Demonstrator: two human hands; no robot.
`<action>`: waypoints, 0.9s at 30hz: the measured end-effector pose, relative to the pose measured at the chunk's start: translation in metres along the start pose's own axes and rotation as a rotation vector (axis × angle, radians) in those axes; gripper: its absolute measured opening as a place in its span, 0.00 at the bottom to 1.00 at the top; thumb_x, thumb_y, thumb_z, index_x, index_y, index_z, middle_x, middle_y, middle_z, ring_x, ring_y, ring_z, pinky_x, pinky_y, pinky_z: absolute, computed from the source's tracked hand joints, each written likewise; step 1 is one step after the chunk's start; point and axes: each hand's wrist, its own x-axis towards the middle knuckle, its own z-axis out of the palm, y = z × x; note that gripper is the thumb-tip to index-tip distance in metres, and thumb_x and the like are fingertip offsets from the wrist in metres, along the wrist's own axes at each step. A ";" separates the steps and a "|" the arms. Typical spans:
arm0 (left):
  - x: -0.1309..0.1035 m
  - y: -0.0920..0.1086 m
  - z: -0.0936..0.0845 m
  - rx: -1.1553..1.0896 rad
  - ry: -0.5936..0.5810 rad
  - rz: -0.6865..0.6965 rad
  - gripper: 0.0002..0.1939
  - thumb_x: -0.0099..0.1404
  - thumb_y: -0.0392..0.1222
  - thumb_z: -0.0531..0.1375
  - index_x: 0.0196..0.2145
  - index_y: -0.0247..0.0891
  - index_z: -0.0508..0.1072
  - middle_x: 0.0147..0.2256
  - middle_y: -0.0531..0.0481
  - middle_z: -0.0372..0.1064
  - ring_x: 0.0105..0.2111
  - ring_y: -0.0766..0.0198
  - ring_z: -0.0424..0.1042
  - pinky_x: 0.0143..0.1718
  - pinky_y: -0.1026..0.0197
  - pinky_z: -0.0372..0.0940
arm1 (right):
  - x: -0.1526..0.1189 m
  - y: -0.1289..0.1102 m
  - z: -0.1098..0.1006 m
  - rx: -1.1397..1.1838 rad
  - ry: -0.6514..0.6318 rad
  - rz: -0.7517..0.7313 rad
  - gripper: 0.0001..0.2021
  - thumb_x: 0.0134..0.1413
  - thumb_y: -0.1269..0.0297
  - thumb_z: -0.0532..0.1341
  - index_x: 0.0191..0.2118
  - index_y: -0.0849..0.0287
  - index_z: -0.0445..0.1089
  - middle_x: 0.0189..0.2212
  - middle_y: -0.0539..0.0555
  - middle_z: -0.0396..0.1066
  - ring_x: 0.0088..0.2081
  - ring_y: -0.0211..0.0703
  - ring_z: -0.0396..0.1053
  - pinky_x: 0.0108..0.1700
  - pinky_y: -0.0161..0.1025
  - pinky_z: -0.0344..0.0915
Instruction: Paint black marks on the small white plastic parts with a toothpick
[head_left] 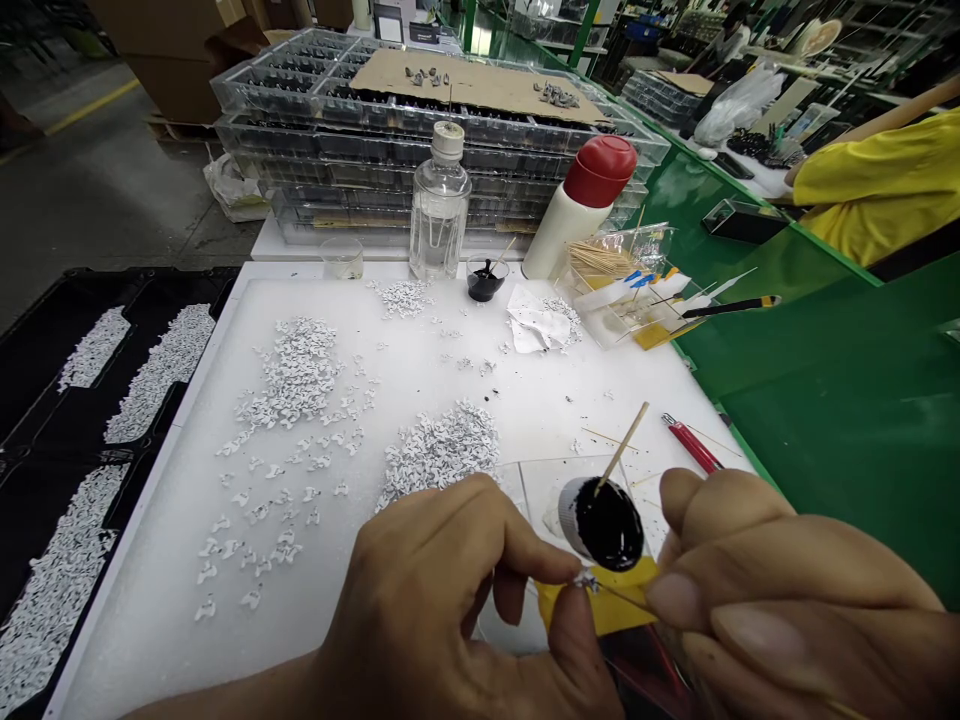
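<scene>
My left hand (465,590) pinches a small white part (586,580) between thumb and forefinger. At the lower right my right hand (795,590) grips a thin wooden stick (622,597), its tip at the small part. Just beyond the fingertips, a tilted white cap (609,524) holds glossy black paint, with another wooden stick (622,450) standing in it. Yellow tape (551,600) lies beneath the pinched part. A dense heap of small white parts (442,445) sits behind my left hand, and a second heap (296,370) is farther left.
Behind are a clear bottle (440,215), a red-topped flask (577,210) and a cup of black paint (485,281). Stacked clear trays (300,150) stand at the back. A box of toothpicks (600,262) is at right, near a green partition (862,400). Black trays (75,425) lie left; a yellow sleeve (885,185) shows beyond.
</scene>
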 end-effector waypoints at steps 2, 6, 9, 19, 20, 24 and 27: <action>-0.001 -0.001 0.000 -0.002 0.005 0.016 0.09 0.57 0.29 0.62 0.31 0.41 0.68 0.20 0.61 0.61 0.17 0.74 0.63 0.15 0.72 0.55 | 0.008 0.003 -0.004 0.065 -0.072 -0.090 0.20 0.50 0.73 0.77 0.47 0.46 0.79 0.35 0.47 0.82 0.27 0.38 0.77 0.31 0.38 0.79; -0.002 0.001 -0.002 -0.003 -0.014 -0.004 0.08 0.57 0.29 0.62 0.32 0.40 0.69 0.21 0.60 0.62 0.17 0.75 0.62 0.15 0.73 0.55 | 0.015 0.007 -0.012 0.156 -0.157 -0.126 0.28 0.48 0.81 0.75 0.53 0.45 0.79 0.42 0.45 0.83 0.30 0.33 0.78 0.36 0.31 0.80; -0.001 0.002 -0.004 0.007 -0.015 0.010 0.08 0.57 0.29 0.61 0.32 0.40 0.69 0.21 0.61 0.62 0.17 0.75 0.63 0.15 0.73 0.54 | 0.014 0.008 -0.014 0.166 -0.182 -0.119 0.30 0.48 0.82 0.74 0.54 0.45 0.78 0.44 0.45 0.83 0.31 0.33 0.79 0.38 0.32 0.81; 0.001 -0.001 0.004 0.008 -0.012 -0.012 0.09 0.56 0.29 0.62 0.32 0.41 0.69 0.21 0.61 0.62 0.17 0.74 0.62 0.14 0.72 0.55 | 0.011 0.012 -0.011 0.193 -0.193 -0.131 0.30 0.49 0.82 0.75 0.54 0.46 0.78 0.46 0.46 0.82 0.33 0.32 0.80 0.34 0.29 0.80; 0.002 0.000 0.003 0.006 -0.012 -0.006 0.09 0.56 0.29 0.62 0.32 0.41 0.68 0.21 0.61 0.61 0.17 0.74 0.62 0.14 0.72 0.55 | 0.010 0.011 -0.012 0.199 -0.196 -0.122 0.29 0.50 0.84 0.73 0.53 0.46 0.78 0.47 0.46 0.82 0.34 0.32 0.80 0.35 0.29 0.80; 0.000 0.003 0.000 0.000 -0.005 -0.013 0.09 0.56 0.29 0.62 0.32 0.40 0.69 0.21 0.61 0.61 0.17 0.75 0.61 0.15 0.72 0.54 | 0.012 0.009 -0.016 0.196 -0.179 -0.142 0.27 0.50 0.84 0.73 0.50 0.47 0.79 0.46 0.47 0.83 0.33 0.32 0.81 0.38 0.31 0.81; -0.001 0.000 0.001 -0.002 0.020 0.004 0.08 0.57 0.30 0.63 0.31 0.41 0.69 0.21 0.61 0.60 0.17 0.74 0.61 0.15 0.72 0.54 | 0.015 0.009 -0.015 0.172 -0.172 -0.144 0.26 0.48 0.82 0.76 0.49 0.46 0.79 0.44 0.46 0.83 0.30 0.32 0.81 0.37 0.32 0.81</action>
